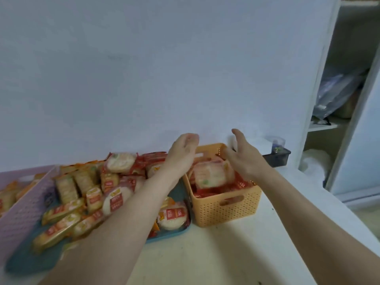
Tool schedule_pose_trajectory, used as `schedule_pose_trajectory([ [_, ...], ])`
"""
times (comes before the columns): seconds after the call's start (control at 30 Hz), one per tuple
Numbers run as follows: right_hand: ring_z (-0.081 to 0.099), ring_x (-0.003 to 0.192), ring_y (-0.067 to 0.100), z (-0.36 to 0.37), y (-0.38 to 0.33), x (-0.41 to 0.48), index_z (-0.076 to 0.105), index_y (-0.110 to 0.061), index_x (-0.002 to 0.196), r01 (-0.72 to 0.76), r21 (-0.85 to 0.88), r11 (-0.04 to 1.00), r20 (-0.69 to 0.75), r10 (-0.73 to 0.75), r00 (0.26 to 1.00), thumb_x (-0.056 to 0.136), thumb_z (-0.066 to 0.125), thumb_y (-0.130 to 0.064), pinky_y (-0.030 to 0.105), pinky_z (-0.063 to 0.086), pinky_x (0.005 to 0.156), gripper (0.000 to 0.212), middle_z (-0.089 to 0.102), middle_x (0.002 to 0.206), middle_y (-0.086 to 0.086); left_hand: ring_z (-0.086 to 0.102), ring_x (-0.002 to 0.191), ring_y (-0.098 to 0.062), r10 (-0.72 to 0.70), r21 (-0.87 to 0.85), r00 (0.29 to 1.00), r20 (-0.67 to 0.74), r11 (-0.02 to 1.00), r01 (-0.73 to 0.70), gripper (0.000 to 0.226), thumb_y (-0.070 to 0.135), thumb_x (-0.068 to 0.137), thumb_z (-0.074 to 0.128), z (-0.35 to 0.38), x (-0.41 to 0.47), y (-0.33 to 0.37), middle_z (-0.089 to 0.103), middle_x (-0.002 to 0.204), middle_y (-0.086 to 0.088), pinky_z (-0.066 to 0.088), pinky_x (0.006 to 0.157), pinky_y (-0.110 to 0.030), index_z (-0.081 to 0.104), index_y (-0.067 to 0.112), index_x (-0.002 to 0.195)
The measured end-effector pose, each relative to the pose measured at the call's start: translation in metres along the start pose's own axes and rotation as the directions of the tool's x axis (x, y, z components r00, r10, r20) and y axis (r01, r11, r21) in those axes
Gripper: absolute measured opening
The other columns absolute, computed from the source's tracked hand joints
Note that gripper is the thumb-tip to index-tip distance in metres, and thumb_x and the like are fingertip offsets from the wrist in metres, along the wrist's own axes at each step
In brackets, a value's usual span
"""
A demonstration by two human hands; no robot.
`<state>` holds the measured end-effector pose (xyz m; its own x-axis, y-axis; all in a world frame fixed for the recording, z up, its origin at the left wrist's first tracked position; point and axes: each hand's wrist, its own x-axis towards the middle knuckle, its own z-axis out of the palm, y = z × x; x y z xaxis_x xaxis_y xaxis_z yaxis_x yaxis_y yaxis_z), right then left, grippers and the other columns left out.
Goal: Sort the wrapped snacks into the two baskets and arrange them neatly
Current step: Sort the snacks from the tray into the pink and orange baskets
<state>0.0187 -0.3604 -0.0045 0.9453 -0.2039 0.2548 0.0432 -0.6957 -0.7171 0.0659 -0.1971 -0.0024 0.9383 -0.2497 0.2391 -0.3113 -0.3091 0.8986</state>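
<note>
Wrapped snacks in orange basket, between 2 empty, slack-fingered hands: left hand, right hand

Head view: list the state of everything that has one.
orange basket: upright, partly filled with snacks.
purple basket: holds a few snacks, partly out of frame.
tray: heaped with unsorted snacks.
left hand: empty, fingers loosely curled, above orange basket.
right hand: open, empty, above orange basket.

The orange basket and the purple basket are matt, perforated plastic. The snack wrappers are glossy film. The tray looks smooth plastic, the bench matt white.
</note>
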Motion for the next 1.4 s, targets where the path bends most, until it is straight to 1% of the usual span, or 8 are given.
schedule_pose_trajectory([
  [0.1, 0.057, 0.109, 0.021, 0.001, -0.003, -0.009, 0.036, -0.026, 0.146, 0.163, -0.016, 0.986, 0.057, -0.162, 0.985, 0.098, 0.048, -0.03, 0.023, 0.038, 0.086, 0.05, 0.061, 0.125, 0.006, 0.062, 0.091, -0.01, 0.078, 0.143, 0.988, -0.133, 0.988, -0.059, 0.024, 0.009, 0.091, 0.053, -0.028, -0.014, -0.007, 0.069, 0.104, 0.005, 0.049, 0.074, -0.026, 0.069, 0.026, 0.098],
  [0.2, 0.052, 0.119, 0.008, 0.01, -0.016, -0.021, 0.051, -0.029, 0.135, 0.317, -0.073, 0.946, 0.253, -0.29, 0.923, 0.095, 0.052, -0.041, 0.02, 0.038, 0.092, 0.042, 0.057, 0.134, -0.008, 0.068, 0.079, -0.009, -0.017, 0.393, 0.99, 0.142, 0.919, -0.041, 0.031, -0.002, 0.082, 0.055, -0.051, -0.04, -0.014, 0.073, 0.078, 0.006, 0.053, 0.068, -0.023, 0.076, 0.021, 0.08],
  [0.4, 0.058, 0.095, 0.023, 0.056, -0.052, -0.051, 0.065, -0.018, 0.096, 0.614, -0.405, 0.678, 0.353, -0.503, 0.789, 0.093, 0.05, -0.021, 0.039, 0.051, 0.078, 0.015, 0.063, 0.097, 0.0, 0.056, 0.1, -0.018, -0.045, 0.809, 0.906, 0.42, 0.471, -0.351, 0.037, 0.055, 0.078, 0.045, -0.061, -0.061, -0.067, 0.06, 0.099, 0.014, 0.047, 0.08, -0.04, 0.067, 0.029, 0.094],
  [0.57, 0.052, 0.096, 0.027, 0.123, -0.047, -0.061, 0.06, -0.008, 0.117, 0.671, -0.569, 0.475, 0.567, -0.364, 0.739, 0.096, 0.053, -0.022, 0.039, 0.05, 0.081, 0.026, 0.06, 0.113, 0.012, 0.015, 0.144, -0.024, -0.243, 0.923, 0.912, 0.33, 0.286, -0.258, 0.063, 0.065, 0.086, 0.048, -0.085, -0.067, -0.082, 0.024, 0.158, 0.004, 0.016, 0.113, -0.055, 0.041, 0.037, 0.142],
  [0.8, 0.044, 0.119, 0.04, 0.161, -0.042, -0.045, 0.027, -0.015, 0.145, 0.525, -0.592, 0.611, 0.667, 0.007, 0.745, 0.095, 0.049, -0.029, 0.049, 0.046, 0.094, 0.057, 0.043, 0.134, 0.019, 0.003, 0.149, -0.027, -0.39, 0.888, 0.848, 0.358, 0.422, -0.181, 0.091, 0.061, 0.073, 0.071, -0.121, -0.078, -0.091, 0.004, 0.162, 0.01, 0.017, 0.118, -0.049, 0.022, 0.047, 0.148],
  [1.07, 0.059, 0.099, 0.03, 0.127, -0.083, -0.063, 0.049, -0.018, 0.118, 0.375, -0.367, 0.851, 0.366, -0.239, 0.899, 0.077, 0.059, -0.048, 0.036, 0.046, 0.072, 0.051, 0.059, 0.109, 0.006, 0.056, 0.101, -0.003, -0.004, 0.644, 0.992, 0.128, 0.761, -0.08, 0.049, 0.027, 0.068, 0.079, -0.137, -0.082, -0.089, 0.059, 0.106, 0.022, 0.047, 0.088, -0.022, 0.056, 0.051, 0.103],
  [1.2, 0.06, 0.1, 0.021, 0.071, -0.096, -0.047, 0.052, -0.024, 0.128, 0.343, -0.113, 0.932, 0.061, -0.338, 0.939, 0.08, 0.06, -0.043, 0.034, 0.051, 0.083, 0.052, 0.063, 0.111, 0.002, 0.066, 0.089, -0.027, 0.01, 0.532, 1.0, -0.012, 0.847, -0.002, 0.05, 0.021, 0.073, 0.073, -0.143, -0.078, -0.081, 0.07, 0.102, 0.004, 0.053, 0.077, -0.036, 0.053, 0.047, 0.11],
  [1.4, 0.017, 0.146, 0.028, 0.044, -0.057, -0.018, 0.032, -0.026, 0.146, 0.078, -0.56, 0.825, 0.0, -0.094, 0.996, 0.087, 0.056, -0.034, 0.056, 0.019, 0.114, 0.063, 0.031, 0.154, 0.007, 0.057, 0.074, -0.002, 0.009, 0.288, 0.988, -0.157, 0.957, 0.037, 0.052, 0.009, 0.086, 0.065, -0.141, -0.082, -0.082, 0.055, 0.118, 0.014, 0.043, 0.052, -0.011, 0.052, 0.036, 0.128],
])
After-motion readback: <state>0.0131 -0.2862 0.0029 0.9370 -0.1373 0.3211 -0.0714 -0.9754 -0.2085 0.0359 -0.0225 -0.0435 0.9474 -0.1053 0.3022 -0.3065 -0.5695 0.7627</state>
